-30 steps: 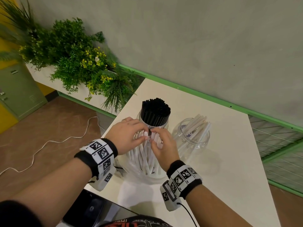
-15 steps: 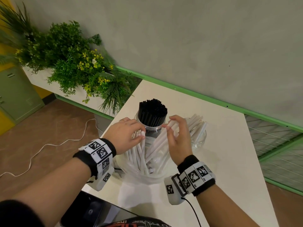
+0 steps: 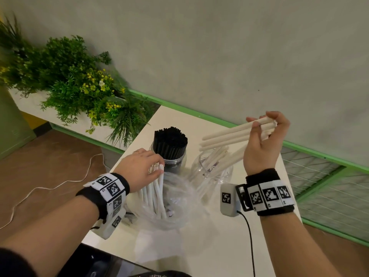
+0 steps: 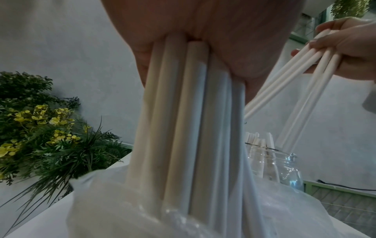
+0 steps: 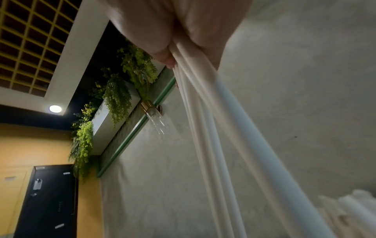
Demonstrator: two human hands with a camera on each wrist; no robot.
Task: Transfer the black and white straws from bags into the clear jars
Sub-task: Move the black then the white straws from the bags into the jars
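Seen from above on a white table (image 3: 259, 226): right hand (image 3: 261, 144) raised above the table, fingers curled round a small bunch of white straws (image 3: 229, 134), gripped near their far ends and slanting down to the left, lower tips hanging over the mouth of a clear jar (image 3: 211, 172) already holding a few white straws. Left hand (image 3: 139, 170) lower down, fingers and thumb closed round the tops of a second bunch of white straws (image 3: 157, 194), standing nearly upright with lower ends inside a crumpled clear plastic bag (image 3: 179, 206) on the table. From the left wrist, the same upright bundle (image 4: 193, 120) filling the middle of the view, pinched against the palm. Just behind the left hand, another clear jar (image 3: 173, 162) packed tight with black straws (image 3: 170, 143), standing beside the white-straw jar. Black bands with square printed markers on both wrists. Green plants with small yellow flowers (image 3: 79, 90) in a planter to the left, against a grey wall.
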